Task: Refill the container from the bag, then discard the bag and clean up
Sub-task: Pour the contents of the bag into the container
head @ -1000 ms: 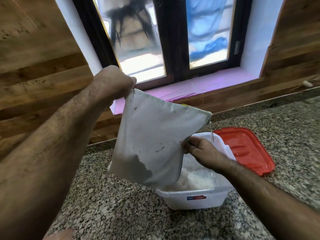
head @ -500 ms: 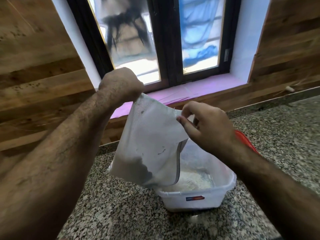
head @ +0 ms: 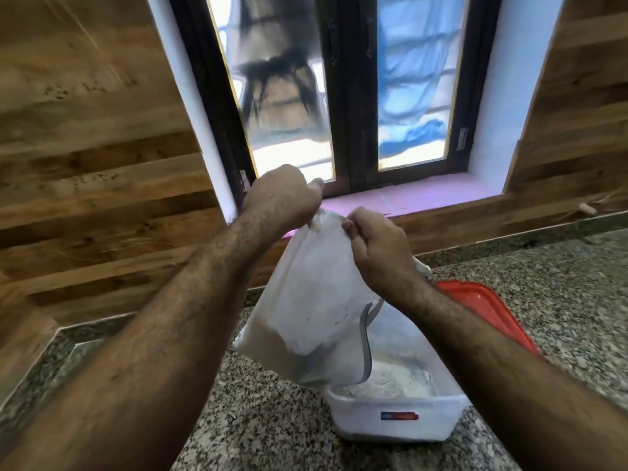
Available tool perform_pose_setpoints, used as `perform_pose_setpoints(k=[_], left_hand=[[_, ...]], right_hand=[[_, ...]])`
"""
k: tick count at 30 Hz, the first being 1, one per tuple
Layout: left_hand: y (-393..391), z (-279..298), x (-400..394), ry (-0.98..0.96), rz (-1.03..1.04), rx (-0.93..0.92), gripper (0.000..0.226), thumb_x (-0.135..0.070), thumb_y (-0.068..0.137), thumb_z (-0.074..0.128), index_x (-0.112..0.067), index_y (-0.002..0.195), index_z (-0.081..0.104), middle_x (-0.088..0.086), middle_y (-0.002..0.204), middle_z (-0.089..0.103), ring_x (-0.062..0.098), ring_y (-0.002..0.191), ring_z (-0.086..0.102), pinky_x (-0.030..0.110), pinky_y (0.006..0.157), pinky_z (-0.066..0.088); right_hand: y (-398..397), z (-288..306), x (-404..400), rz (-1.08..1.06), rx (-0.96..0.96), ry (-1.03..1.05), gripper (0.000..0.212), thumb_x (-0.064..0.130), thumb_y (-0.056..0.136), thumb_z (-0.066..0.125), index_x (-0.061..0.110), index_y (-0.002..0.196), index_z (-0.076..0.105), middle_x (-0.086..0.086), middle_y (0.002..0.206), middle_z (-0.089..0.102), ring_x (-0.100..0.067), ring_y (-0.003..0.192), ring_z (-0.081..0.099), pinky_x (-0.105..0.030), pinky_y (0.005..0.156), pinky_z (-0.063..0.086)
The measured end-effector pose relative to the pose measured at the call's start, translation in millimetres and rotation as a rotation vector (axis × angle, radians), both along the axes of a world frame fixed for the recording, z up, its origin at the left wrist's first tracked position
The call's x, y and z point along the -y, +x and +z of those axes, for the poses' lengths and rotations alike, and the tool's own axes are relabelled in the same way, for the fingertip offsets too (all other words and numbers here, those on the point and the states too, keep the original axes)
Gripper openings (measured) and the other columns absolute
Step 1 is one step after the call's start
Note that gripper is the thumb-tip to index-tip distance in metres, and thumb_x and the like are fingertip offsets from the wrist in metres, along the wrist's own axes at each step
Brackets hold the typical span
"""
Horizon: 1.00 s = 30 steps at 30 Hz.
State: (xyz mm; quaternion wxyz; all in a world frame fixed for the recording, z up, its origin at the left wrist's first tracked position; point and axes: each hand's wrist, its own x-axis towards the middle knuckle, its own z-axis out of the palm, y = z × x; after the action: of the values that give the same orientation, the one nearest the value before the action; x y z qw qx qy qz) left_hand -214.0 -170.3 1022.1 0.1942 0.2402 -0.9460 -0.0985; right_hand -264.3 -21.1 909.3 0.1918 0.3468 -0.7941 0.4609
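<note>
A white bag [head: 306, 300] is held upside down over a white plastic container [head: 394, 413], which stands on the speckled granite bench [head: 272, 419]. The upper edge of the bag is pinched by both hands: the left hand [head: 282, 195] is closed on one corner, and the right hand [head: 377, 243] is closed on the edge just beside it. The grey-trimmed mouth of the bag hangs down inside the container's rim. A layer of white powder is seen in the bottom of the container, and a darker mass shows through the bag's lower left part. A red lid [head: 489, 314] lies on the bench just behind the container, partly hidden by the right forearm.
</note>
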Motion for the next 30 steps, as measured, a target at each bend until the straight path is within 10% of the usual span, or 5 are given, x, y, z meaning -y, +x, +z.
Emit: perform_pose_setpoints(k=[13, 22, 30], left_hand=[[123, -180, 99, 0.554, 0.221, 0.14, 0.085, -0.08, 0.102, 0.018, -0.014, 0.1, 0.071, 0.009, 0.105, 0.075, 0.03, 0.101, 0.07, 0.044, 0.098, 0.055], [140, -280, 102, 1.409, 0.321, -0.418, 0.042, -0.048, 0.11, 0.055, -0.011, 0.093, 0.063, 0.001, 0.063, 0.05, 0.012, 0.049, 0.039, 0.027, 0.045, 0.031], [121, -291, 78, 1.592, 0.278, -0.733, 0.032, -0.038, 0.112, 0.056, -0.008, 0.116, 0.067, 0.007, 0.089, 0.062, 0.016, 0.076, 0.056, 0.033, 0.069, 0.046]], right_hand=[[-17, -22, -11, 0.065, 0.13, -0.122, 0.028, 0.023, 0.112, 0.05, 0.012, 0.088, 0.059, -0.002, 0.078, 0.059, -0.021, 0.073, 0.056, -0.034, 0.061, 0.044], [-15, -31, -19, 0.044, 0.23, -0.161, 0.031, 0.033, 0.114, 0.047, 0.013, 0.096, 0.063, -0.006, 0.087, 0.064, -0.03, 0.082, 0.062, -0.048, 0.068, 0.056], [-14, -37, -27, 0.032, 0.293, -0.191, 0.028, 0.03, 0.114, 0.048, 0.015, 0.096, 0.063, -0.006, 0.088, 0.064, -0.025, 0.081, 0.06, -0.039, 0.069, 0.051]])
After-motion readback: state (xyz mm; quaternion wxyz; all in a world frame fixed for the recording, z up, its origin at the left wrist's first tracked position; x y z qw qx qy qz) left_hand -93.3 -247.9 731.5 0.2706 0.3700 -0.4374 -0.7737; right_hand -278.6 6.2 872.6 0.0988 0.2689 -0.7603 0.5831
